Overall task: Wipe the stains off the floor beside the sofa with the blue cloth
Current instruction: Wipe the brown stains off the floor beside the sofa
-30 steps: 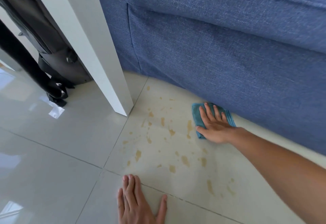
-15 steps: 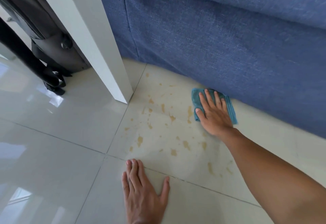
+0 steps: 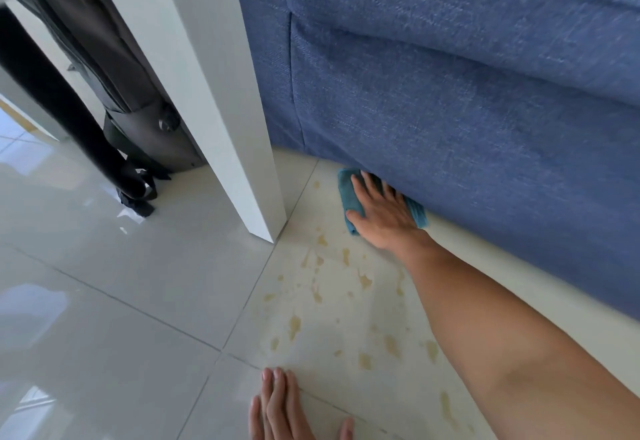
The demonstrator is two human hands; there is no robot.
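Note:
A folded blue cloth (image 3: 348, 193) lies flat on the pale tiled floor (image 3: 138, 301), tight against the base of the blue sofa (image 3: 467, 110). My right hand (image 3: 382, 212) presses down on the cloth with fingers spread, fingertips touching the sofa's bottom edge. Several yellowish-brown stains (image 3: 322, 295) are scattered over the tile between the cloth and my left hand (image 3: 280, 412). That hand rests flat on the floor at the bottom edge of view, holding nothing.
A white table leg (image 3: 221, 110) stands just left of the stains, close to the cloth. Behind it are a dark bag (image 3: 131, 100) and a black leg (image 3: 59, 107) on the floor. Glossy tiles stretch to the left.
My right hand has pushed the cloth farther away along the sofa base, toward the table leg. The stain patches near the sofa that it crossed look fainter. My left hand stays flat on the floor.

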